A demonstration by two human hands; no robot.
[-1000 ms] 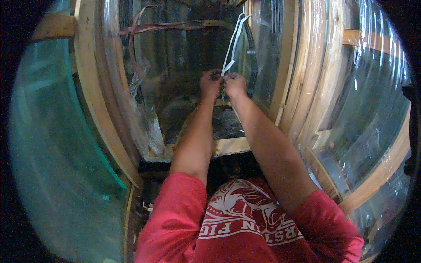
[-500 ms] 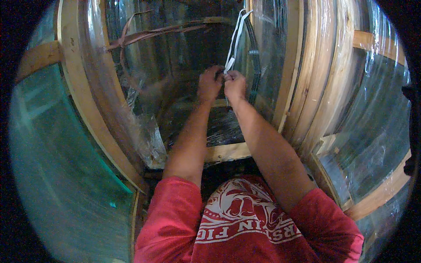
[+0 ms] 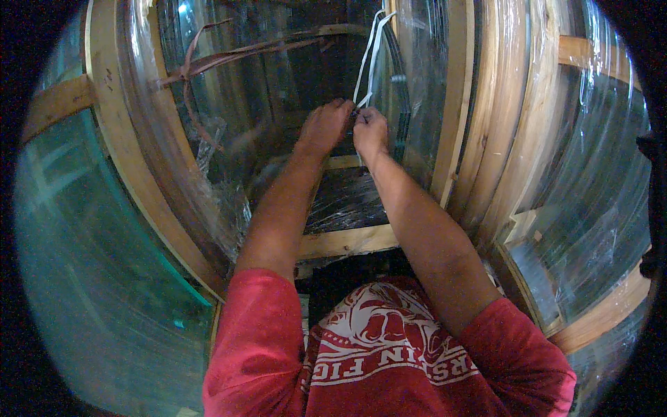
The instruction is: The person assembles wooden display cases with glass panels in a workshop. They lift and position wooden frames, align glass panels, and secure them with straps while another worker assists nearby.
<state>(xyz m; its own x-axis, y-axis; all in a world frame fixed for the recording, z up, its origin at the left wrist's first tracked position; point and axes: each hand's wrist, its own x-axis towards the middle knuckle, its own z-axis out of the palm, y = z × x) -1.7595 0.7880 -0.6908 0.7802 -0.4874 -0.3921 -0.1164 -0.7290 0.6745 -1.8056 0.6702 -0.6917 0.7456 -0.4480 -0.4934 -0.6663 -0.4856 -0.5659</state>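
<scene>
Both hands are raised together at the centre of the frame, between wooden crates holding plastic-wrapped glass sheets. The left hand (image 3: 325,126) and right hand (image 3: 369,132) meet at the lower end of a white packing strap (image 3: 366,66), which hangs from above in two strands against the edge of a glass sheet (image 3: 399,90). The fingers of both hands are closed in a pinch on the strap end; whether a buckle or clip sits between them cannot be told.

Judged step: fastening or working the strap end at the crate frame (image 3: 455,111).

Next move calls for steady tension on both strands and care near the glass edge. A brown strap (image 3: 208,66) hangs slack to the left, untouched.
</scene>
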